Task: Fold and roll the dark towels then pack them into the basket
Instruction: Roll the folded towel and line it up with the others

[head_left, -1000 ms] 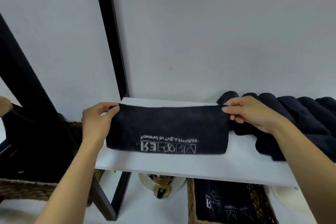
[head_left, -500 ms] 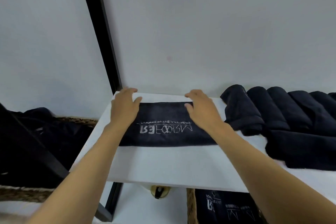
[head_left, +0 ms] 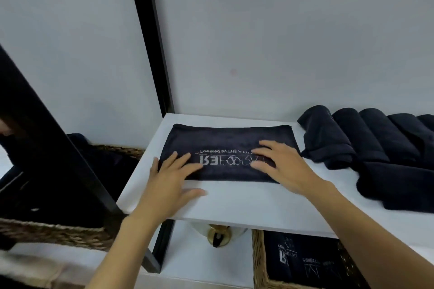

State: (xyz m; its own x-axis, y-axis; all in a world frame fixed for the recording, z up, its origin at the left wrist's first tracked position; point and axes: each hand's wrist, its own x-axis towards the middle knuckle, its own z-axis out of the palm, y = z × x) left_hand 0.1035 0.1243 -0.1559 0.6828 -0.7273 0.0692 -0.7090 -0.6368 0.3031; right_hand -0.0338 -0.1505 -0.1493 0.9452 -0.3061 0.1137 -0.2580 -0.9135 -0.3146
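A dark folded towel [head_left: 225, 141] with white lettering lies flat on the white shelf [head_left: 246, 204]. My left hand [head_left: 173, 178] rests palm down on its near left corner, fingers spread. My right hand [head_left: 281, 164] lies flat on its right half, fingers apart over the lettering. Neither hand grips the cloth. To the right, several rolled dark towels [head_left: 366, 138] lie side by side on a flat dark towel [head_left: 399, 185]. Below the shelf at the right, a woven basket [head_left: 258, 263] holds dark towels with white print.
A black frame post [head_left: 150, 37] rises along the wall behind the shelf's left corner. At the left stands another woven basket [head_left: 54, 232] with dark cloth, crossed by a slanted black bar [head_left: 47, 134]. A white and gold object [head_left: 217, 234] sits under the shelf.
The towel was held up by its top corners, then laid flat on the shelf. Both hands have let go and slid from its far edge toward its near edge, palms down.
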